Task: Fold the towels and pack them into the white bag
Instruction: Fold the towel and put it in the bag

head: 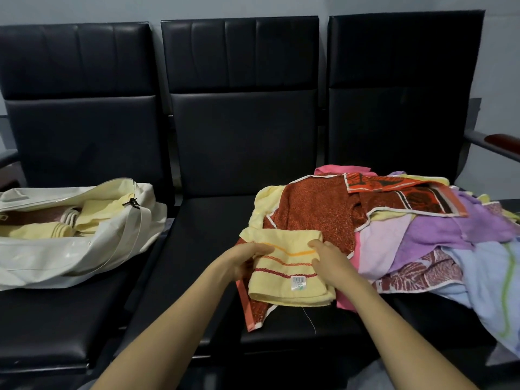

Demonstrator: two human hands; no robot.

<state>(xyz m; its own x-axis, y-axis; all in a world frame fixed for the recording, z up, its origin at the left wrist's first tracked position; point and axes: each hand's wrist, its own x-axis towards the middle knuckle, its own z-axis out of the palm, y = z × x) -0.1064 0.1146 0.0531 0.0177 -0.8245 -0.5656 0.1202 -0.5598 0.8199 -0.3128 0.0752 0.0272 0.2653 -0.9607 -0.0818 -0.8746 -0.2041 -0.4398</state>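
A: Yellow towel (pixel 287 274), folded down to a small rectangle, is lying near the front edge of the bench (pixel 213 226), where the middle seat is meeting the right one. Left hand (pixel 247 260) is gripping its left edge, fingers curling under. Right hand (pixel 329 260) is holding its right edge, thumb on top.

B: Logging both hands as grasping it. What is it sitting on?

A: It is resting on a rust-red towel (pixel 315 212) that is spreading unfolded toward the back of the seat. Beyond that, the loose pile (pixel 439 229) is covering most of the right seat: purple, pink, pale blue, an orange-and-black print. None of it is looking folded.

B: And the white bag (pixel 56 260)?

A: It is lying open on the left seat, well apart from the hands, and is already holding several folded yellow towels (pixel 95 212).

B: Judgement on progress?

A: Reading it as partway, likely under half. One fold is finishing, the carry across to the bag is not yet done, and the pile is outweighing what is packed.
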